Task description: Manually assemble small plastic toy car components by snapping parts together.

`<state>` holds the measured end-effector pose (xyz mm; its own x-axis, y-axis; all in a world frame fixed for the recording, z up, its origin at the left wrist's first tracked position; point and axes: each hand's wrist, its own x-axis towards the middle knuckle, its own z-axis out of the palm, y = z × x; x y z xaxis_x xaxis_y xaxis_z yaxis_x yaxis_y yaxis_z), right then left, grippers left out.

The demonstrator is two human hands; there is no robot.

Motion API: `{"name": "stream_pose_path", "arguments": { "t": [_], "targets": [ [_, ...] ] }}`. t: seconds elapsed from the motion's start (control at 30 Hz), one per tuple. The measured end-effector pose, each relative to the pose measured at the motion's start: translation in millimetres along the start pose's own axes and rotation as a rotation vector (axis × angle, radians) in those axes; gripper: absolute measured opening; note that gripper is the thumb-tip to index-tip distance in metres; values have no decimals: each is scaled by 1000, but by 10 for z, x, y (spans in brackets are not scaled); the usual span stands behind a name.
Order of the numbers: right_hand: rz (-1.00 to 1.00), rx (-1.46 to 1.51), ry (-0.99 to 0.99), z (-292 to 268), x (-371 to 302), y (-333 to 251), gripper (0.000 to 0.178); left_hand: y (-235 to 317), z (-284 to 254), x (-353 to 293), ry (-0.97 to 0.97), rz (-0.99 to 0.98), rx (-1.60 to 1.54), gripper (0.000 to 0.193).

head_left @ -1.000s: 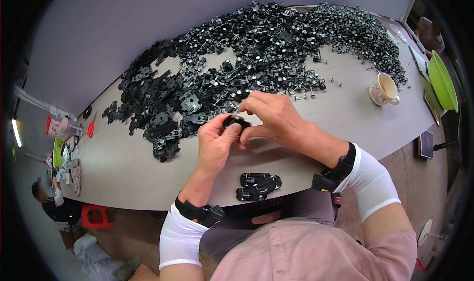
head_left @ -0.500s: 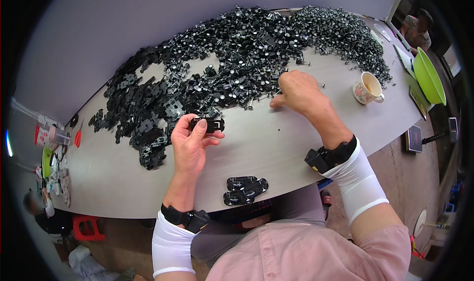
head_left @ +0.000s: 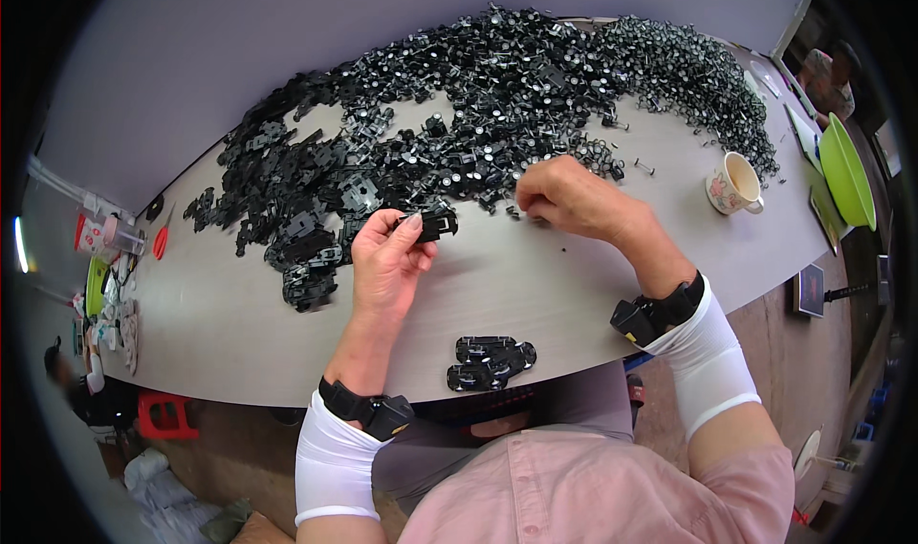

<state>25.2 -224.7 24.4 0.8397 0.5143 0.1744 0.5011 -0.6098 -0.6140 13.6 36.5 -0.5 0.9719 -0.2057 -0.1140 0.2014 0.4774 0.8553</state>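
My left hand (head_left: pixel 384 267) grips a black plastic toy-car chassis (head_left: pixel 440 226) between thumb and fingers, above the table. My right hand (head_left: pixel 572 195) is at the near edge of a heap of small wheel-and-axle sets (head_left: pixel 497 85), palm down with its fingers curled together. Whatever is in those fingers is hidden. To the left, loose black chassis parts (head_left: pixel 296 185) lie in a spread-out pile. Several chassis with axles in them (head_left: pixel 490 360) rest in a cluster at the table's front edge.
A printed cup (head_left: pixel 734 183) with brown liquid stands at the right. Beyond it a green bowl (head_left: pixel 846 171) sits by the table's edge. Red-handled scissors (head_left: pixel 163 238) lie at the far left. A red stool (head_left: pixel 167 418) is on the floor. Other people are at both sides.
My right hand has drawn back from the heap, toward my left hand, and its fingers have curled. The left hand still holds the chassis, now tilted. The view has shifted a little.
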Motion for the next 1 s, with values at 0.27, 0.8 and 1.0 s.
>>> {"name": "stream_pose_path", "arguments": {
  "t": [0.27,0.8,1.0],
  "targets": [
    [-36,-139,105,65,-21,-36,11,18,31,-14,-73,-11,64,19],
    [-86,96,330,67,7,-243,12,-22,2,0,-105,-136,20,14],
    [-337,87,368,360,95,-398,37,-24,26,-6,-77,-157,13,15]
  ]
}}
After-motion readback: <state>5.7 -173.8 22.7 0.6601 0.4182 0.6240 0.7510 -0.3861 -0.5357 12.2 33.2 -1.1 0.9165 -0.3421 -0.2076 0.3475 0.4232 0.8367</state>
